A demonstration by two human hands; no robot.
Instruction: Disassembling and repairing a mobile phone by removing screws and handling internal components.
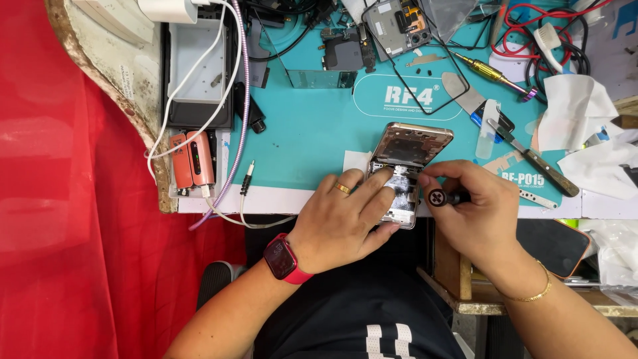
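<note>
An opened folding phone (407, 159) with its back cover off lies at the near edge of a teal work mat (306, 126), its inner parts exposed. My left hand (345, 216), with a gold ring and a red wristwatch, presses down on the phone's lower half, index finger on the internals. My right hand (475, 209), wearing a gold bracelet, grips a small black screwdriver (444, 197) whose tip points at the phone's middle near the hinge.
Tweezers (535, 159), a gold-handled screwdriver (495, 73), a metal pry blade (458, 90), loose phone parts (395, 26), red and black cables (551, 33) and white tissues (575, 110) lie across the mat's back and right. Two orange devices (193, 159), white cables and a tray sit left. Red cloth hangs left.
</note>
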